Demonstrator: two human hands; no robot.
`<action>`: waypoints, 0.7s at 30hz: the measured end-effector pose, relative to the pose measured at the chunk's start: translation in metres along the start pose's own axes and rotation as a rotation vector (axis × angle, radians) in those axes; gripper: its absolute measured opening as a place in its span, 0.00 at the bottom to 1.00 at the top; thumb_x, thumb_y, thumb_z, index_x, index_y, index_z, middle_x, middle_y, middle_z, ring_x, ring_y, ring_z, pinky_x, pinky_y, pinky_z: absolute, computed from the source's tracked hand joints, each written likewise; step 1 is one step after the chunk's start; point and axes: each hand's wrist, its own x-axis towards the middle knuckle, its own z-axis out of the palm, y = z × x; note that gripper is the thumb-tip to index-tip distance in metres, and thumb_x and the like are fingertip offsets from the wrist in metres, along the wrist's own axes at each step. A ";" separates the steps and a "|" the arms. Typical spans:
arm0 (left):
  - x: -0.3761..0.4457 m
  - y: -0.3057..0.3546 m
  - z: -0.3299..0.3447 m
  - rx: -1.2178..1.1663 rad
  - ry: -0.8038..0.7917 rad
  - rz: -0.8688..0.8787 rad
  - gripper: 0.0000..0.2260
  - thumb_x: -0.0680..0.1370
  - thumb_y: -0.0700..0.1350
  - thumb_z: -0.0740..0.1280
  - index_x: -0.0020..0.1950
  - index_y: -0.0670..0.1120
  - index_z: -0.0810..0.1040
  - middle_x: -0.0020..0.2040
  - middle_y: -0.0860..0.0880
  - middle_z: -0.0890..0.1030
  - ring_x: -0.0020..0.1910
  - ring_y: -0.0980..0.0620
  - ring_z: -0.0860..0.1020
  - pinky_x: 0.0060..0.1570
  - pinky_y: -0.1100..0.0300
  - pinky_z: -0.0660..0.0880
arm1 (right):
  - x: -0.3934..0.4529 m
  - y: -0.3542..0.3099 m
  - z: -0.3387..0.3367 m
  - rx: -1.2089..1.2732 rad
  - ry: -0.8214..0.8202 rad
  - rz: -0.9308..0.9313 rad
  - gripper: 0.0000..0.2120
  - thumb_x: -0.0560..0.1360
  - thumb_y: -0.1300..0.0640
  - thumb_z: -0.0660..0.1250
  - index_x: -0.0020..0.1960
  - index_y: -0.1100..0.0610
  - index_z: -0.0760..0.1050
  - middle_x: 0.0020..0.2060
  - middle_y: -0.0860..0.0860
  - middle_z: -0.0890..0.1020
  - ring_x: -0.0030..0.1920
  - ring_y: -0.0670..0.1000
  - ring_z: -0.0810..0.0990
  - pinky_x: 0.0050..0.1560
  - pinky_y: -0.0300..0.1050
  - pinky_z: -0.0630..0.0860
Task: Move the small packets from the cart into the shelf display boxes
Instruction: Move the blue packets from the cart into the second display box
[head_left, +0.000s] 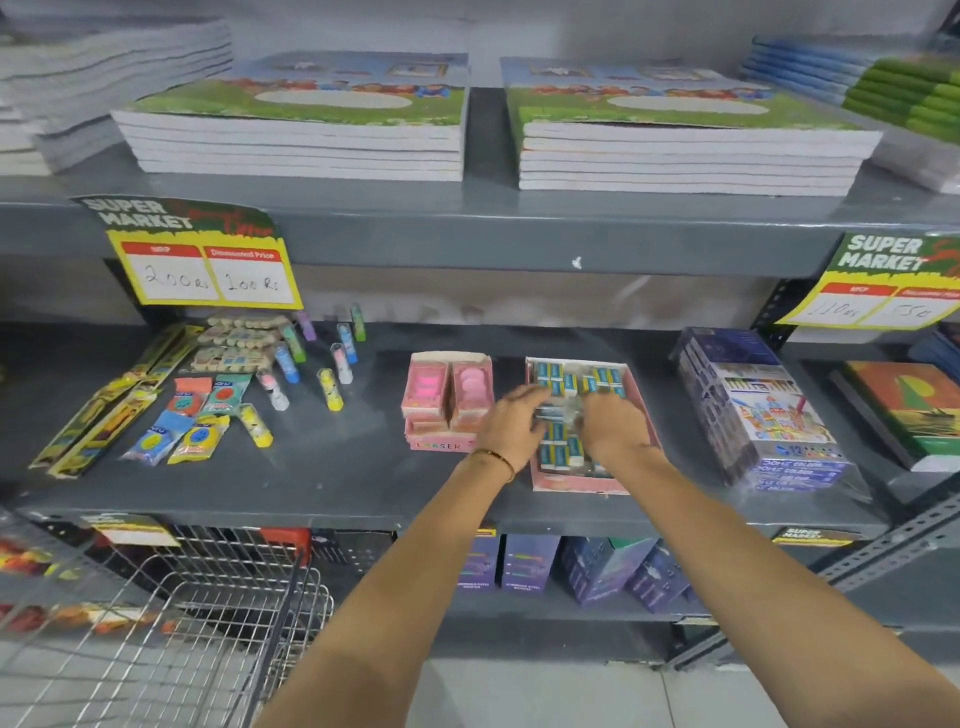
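Observation:
A pink display box (648, 415) on the middle shelf holds several small blue-and-white packets (558, 454). My left hand (511, 423) and my right hand (613, 428) are both over this box, fingers curled around a clear-wrapped bundle of packets (558, 414) between them. Left of it stands a second pink box (447, 400) labelled ERASER with pink erasers inside. The wire cart (171, 623) is at the lower left; its contents are not clear.
Colour-pen boxes (763, 410) lie right of the packet box. Glue sticks (332, 387), pouches and pencil packs (104, 410) are spread on the shelf's left. Notebook stacks (301, 140) fill the shelf above, with price tags (208, 265) hanging from its edge.

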 end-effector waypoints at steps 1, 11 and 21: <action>-0.003 -0.009 -0.009 -0.027 0.108 -0.023 0.20 0.76 0.36 0.66 0.68 0.45 0.71 0.70 0.46 0.72 0.68 0.46 0.71 0.71 0.53 0.67 | 0.002 -0.012 -0.001 0.025 0.042 -0.077 0.12 0.77 0.63 0.60 0.59 0.61 0.75 0.58 0.60 0.80 0.57 0.60 0.80 0.55 0.51 0.77; -0.029 -0.098 -0.072 0.091 0.195 -0.142 0.25 0.72 0.26 0.61 0.66 0.43 0.74 0.69 0.44 0.72 0.67 0.46 0.72 0.68 0.62 0.65 | 0.008 -0.080 0.022 -0.006 0.130 -0.659 0.18 0.74 0.62 0.64 0.64 0.58 0.74 0.64 0.60 0.75 0.60 0.63 0.75 0.56 0.56 0.76; -0.015 -0.114 -0.067 0.328 0.039 -0.093 0.20 0.78 0.35 0.59 0.69 0.47 0.70 0.72 0.48 0.69 0.68 0.46 0.67 0.66 0.54 0.70 | 0.021 -0.101 0.043 -0.073 0.205 -0.576 0.33 0.52 0.76 0.73 0.57 0.64 0.76 0.53 0.61 0.81 0.46 0.62 0.81 0.43 0.52 0.83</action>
